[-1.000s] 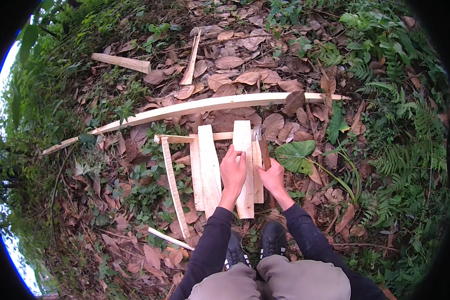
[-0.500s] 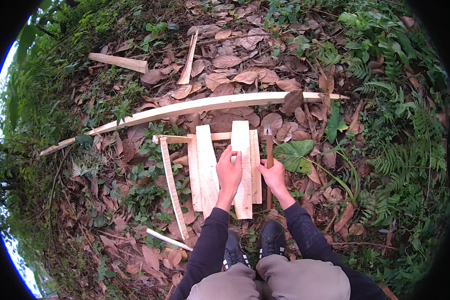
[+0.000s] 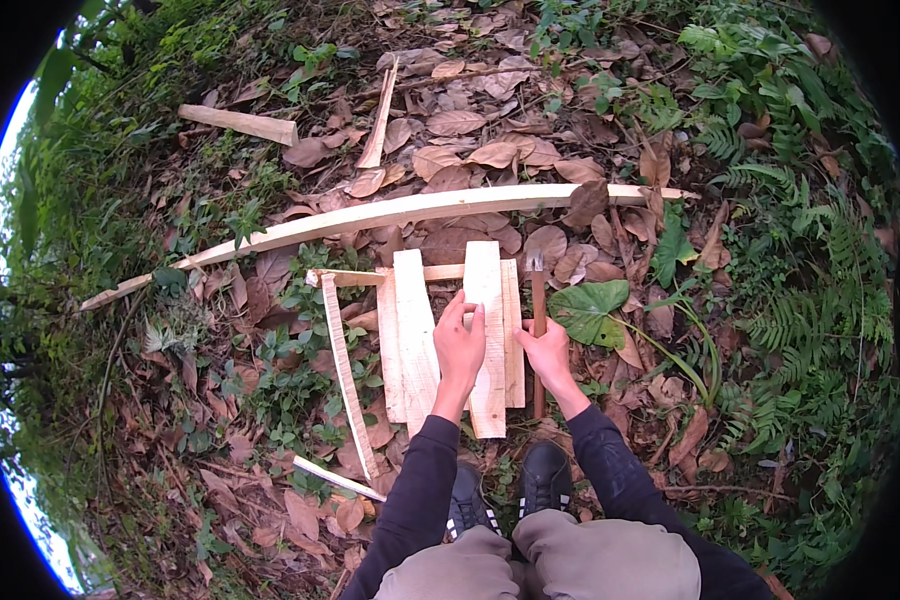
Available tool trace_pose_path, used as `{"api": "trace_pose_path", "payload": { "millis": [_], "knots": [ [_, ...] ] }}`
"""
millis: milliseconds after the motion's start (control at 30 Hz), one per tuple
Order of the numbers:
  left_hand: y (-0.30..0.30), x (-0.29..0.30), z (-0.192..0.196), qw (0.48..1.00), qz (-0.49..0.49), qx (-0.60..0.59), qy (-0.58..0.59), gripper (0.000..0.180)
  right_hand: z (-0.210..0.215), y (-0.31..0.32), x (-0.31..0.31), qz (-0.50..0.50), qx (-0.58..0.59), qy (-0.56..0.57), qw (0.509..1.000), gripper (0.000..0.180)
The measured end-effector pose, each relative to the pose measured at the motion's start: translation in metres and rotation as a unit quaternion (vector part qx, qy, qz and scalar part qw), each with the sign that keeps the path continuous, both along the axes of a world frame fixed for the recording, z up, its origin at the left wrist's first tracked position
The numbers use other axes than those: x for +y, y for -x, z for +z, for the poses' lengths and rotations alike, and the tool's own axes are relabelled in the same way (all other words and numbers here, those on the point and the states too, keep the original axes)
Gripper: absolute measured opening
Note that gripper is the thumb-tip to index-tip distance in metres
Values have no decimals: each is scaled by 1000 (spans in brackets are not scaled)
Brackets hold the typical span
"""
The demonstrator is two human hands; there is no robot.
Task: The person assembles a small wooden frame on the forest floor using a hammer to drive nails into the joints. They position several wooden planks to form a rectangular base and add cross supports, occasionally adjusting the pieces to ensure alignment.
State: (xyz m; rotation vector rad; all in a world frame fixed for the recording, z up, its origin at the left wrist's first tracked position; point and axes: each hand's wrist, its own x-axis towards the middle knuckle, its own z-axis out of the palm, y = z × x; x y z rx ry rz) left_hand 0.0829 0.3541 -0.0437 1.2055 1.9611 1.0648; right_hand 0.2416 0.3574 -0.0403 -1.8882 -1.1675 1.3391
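My left hand (image 3: 459, 345) is over the pale wooden boards with its fingers curled toward the thumb; anything pinched there is too small to make out. Under it, one board (image 3: 483, 270) lies lengthwise, with a second narrow board (image 3: 417, 320) to its left. Both rest on wider boards (image 3: 513, 375) and a crosspiece (image 3: 442, 272) at the far end. To the right of the boards, my right hand (image 3: 548, 358) is closed around the brown handle of a hammer (image 3: 538, 300). The hammer's metal head points away from me.
A long curved wooden strip (image 3: 420, 207) crosses the ground beyond the boards. At left stands a thin wooden strip (image 3: 345, 375), with a small stick (image 3: 338, 479) nearer me. A wood block (image 3: 238, 124) and a splintered piece (image 3: 380, 115) lie farther off among dry leaves and ferns (image 3: 795, 320).
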Motion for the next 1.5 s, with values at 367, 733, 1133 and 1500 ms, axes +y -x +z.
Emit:
{"api": "trace_pose_path", "payload": {
  "millis": [367,733,1133,1500],
  "knots": [
    [-1,0,5,1000,2,-24,4,18,0,1,0,-1,-1,6,1000,23],
    [2,2,3,1000,-6,20,0,17,-7,3,1,-8,7,6,1000,20],
    [-20,-27,24,988,-63,129,-53,16,-3,-1,15,0,184,19,983,38],
    [-12,-29,32,991,-67,107,-47,16,-4,12,14,-25,232,53,971,29]
  ]
}}
